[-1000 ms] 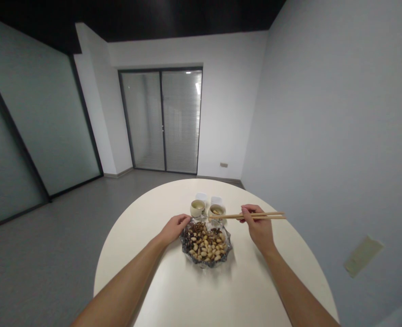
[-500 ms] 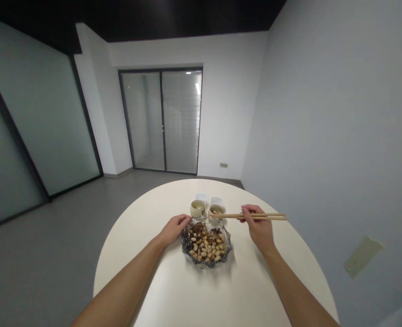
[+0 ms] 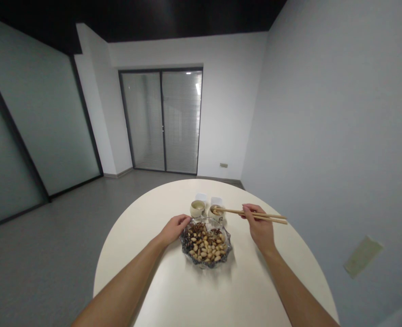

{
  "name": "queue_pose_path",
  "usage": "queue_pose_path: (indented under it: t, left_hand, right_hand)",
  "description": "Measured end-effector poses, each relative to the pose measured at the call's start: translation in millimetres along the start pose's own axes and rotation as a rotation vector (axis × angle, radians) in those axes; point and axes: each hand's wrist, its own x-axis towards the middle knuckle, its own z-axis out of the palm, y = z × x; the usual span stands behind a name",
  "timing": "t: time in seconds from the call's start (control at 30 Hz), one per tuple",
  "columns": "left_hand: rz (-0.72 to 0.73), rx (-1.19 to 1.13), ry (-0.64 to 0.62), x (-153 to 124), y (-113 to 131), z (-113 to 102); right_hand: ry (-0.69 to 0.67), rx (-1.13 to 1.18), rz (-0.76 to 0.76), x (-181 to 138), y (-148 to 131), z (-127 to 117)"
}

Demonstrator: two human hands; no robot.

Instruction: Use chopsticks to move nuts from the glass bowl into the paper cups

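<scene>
Wooden chopsticks (image 3: 264, 215) lie in my right hand (image 3: 259, 223), whose fingers are closed round them. Their tips reach left to the mouth of the right small cup (image 3: 216, 213), which has some pale pieces in it. My left hand (image 3: 174, 228) grips the left rim of a scalloped glass bowl (image 3: 206, 265). Inside the bowl lie pale nuts (image 3: 209, 250) in front, with dark pieces (image 3: 189, 240) at the left and brown pieces (image 3: 199, 228) at the back. The left small cup (image 3: 197, 208) stands just behind the bowl, its pale inside showing.
Two small white dishes, one at the left (image 3: 201, 197) and one at the right (image 3: 217, 200), stand behind the cups. Everything rests on a round cream table (image 3: 174, 290). A wall (image 3: 323, 136) rises close on the right.
The chopstick tips have moved from in front of the right cup up to its mouth and now slant, with the tips spread apart. My left hand and the bowl have stayed put.
</scene>
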Motion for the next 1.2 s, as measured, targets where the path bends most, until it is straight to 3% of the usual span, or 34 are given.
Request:
queue_pose_path:
  t: [0.23,0.57,1.2]
  left_hand:
    - [-0.017,-0.011,0.013,-1.5,4.5,0.4]
    - [-0.015,-0.006,0.005,1.6,-1.4,1.5]
    - [-0.013,-0.01,0.007,0.7,0.4,0.1]
  right_hand:
    - [-0.029,-0.069,-0.011,-0.4,3.3,0.0]
    - [-0.19,-0.275,-0.257,-2.7,-2.1,-2.8]
    - [-0.189,-0.284,-0.248,-2.3,-7.2,-3.7]
